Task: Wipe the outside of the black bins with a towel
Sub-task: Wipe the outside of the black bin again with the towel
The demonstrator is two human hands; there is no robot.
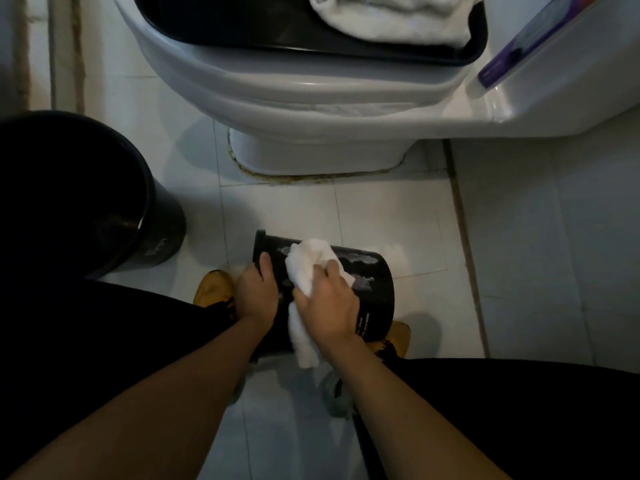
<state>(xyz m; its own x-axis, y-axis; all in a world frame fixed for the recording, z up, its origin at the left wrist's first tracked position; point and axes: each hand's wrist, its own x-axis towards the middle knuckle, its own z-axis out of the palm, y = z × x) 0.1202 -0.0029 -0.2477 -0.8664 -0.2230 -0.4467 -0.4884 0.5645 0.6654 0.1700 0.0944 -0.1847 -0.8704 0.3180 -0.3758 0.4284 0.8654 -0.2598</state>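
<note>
The right hand's grip [327, 303] is closed around a crumpled white cloth towel [311, 268], pressing it flat against the side of a small round black plastic bin [375, 285]. This bin lies on its side on the white tiled floor [381, 209], its open rim pointing left and its base to the right, between the person's two yellow shoes [213, 285]. The left hand's grip [258, 296] is clamped over the bin near its rim, thumb on top, steadying it. Part of the towel hangs loose below the right wrist. Pale smears show on the bin's upper side, beside the towel, and a line of small white lettering runs near its base.

A larger round black plastic bin [162, 233] stands upright on the floor to the left, well apart from the small one. Ahead is a white ceramic toilet [311, 109]. On top of it rests a black rectangular tray-like container [311, 39] holding a second folded white towel [388, 19].
</note>
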